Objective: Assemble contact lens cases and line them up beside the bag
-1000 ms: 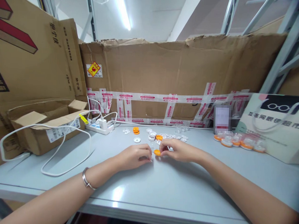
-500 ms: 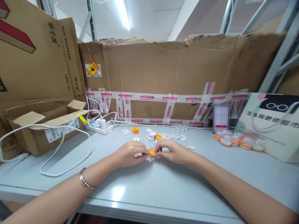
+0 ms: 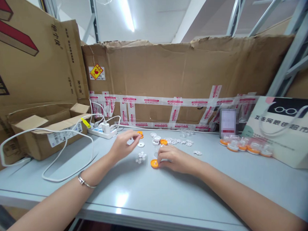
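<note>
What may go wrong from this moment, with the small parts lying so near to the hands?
1. The small white pieces lie loose between the left hand and the right hand; a sweep of either wrist may scatter them.
2. The orange cap is held only at the right fingertips, so it may slip and roll on the smooth table.
3. The white cable loops near the left forearm and might be snagged.
</note>
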`<state>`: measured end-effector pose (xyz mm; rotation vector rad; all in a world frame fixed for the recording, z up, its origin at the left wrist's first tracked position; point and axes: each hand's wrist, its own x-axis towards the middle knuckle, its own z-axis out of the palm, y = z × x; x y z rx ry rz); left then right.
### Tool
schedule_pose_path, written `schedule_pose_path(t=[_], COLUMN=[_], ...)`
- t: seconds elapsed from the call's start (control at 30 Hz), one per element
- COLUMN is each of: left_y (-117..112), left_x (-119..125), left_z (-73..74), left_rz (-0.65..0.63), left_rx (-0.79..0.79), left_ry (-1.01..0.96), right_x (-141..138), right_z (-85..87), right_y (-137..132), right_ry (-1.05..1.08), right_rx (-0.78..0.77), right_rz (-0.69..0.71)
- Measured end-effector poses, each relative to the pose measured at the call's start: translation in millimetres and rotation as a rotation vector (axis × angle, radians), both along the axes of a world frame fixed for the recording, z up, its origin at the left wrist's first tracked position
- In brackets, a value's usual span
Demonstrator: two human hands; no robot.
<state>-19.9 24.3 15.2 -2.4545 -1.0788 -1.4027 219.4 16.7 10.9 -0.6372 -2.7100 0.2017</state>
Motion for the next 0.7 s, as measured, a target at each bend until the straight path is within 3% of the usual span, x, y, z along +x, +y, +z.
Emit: schedule_pose_path(t=[0.13, 0.17, 0.37, 0.7], left_y=[19, 24, 41, 43], left_x=[-28, -35, -62, -62], left_z=[9.8, 9.5, -7.0, -11.8], left_rz=[0.337, 0.358, 0.421, 0.403], left_rx=[-0.266, -0.316, -0.509, -0.651], left_ry=[0.097, 0.136, 0.308, 0.365], right_x=[1, 1, 3, 3], right_z=[6.5, 7.4, 7.0, 8.0], right_y=[-4, -5, -4, -5], right_ry=[0.027, 0.032, 0.046, 0.041], right_rx=[-0.061, -0.066, -0.057, -0.062], right_rz=[-0.010, -0.016, -0.015, -0.025])
